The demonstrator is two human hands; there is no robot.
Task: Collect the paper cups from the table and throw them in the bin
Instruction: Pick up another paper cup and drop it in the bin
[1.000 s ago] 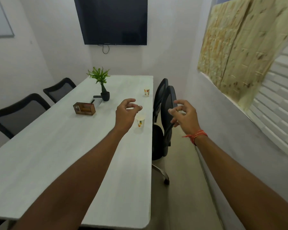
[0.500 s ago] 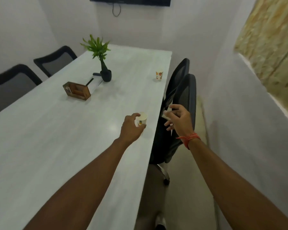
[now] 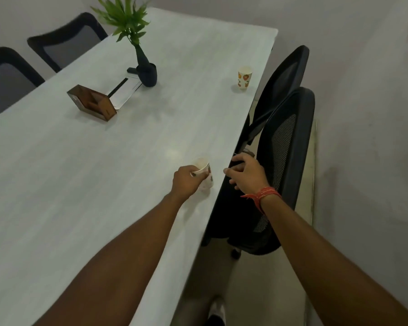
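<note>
White and long, the big wooden table (image 3: 85,184) fills most of what I see. Two black mesh office chairs (image 3: 283,142) are pushed in along its right edge, and two more dark chairs (image 3: 64,41) sit on the far left side. A green leafy plant in a black vase (image 3: 144,64) stands near the far end, with a small brown wooden box (image 3: 91,105) just beside it.

My left hand (image 3: 186,182) has its fingers curled round a small white paper cup with little pictures on it (image 3: 204,175). That cup is close to the table's right edge and leans a bit. I cannot tell if its bottom touches the table. My right hand (image 3: 247,175), the one with the red thread band (image 3: 262,195) on the wrist, is out past the table edge, in front of the near chair. Its fingers are loosely bent and hold nothing that I can see.

I think I am on the first step: picking up the near cup. Another white paper cup with red fruit pictures (image 3: 244,77) stands upright farther along the same edge, well apart from my hands.

Next I should lift this cup without squashing it, because paper cups bend easily. Then I should reach or walk along for the far one. I cannot see any bin from here, so I will have to look for it.
</note>
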